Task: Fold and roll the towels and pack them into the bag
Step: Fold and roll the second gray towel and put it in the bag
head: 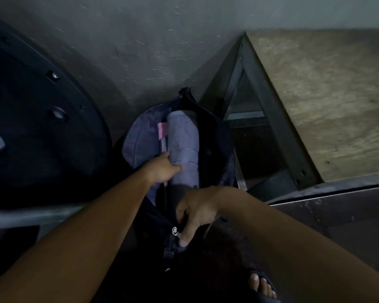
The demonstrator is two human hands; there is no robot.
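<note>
On the floor, inside the open bag [138, 147], we see one rolled towel [184, 141] already packed. Left hand [160, 169] presses it with straight fingers; right hand [197, 213] pinches the zipper pull [175, 232]. We judge packing near done, zipping left.

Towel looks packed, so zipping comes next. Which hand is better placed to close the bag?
Right. The right hand pinches the zipper pull at the near end of the bag; the left hand presses the rolled towel inside.
</note>
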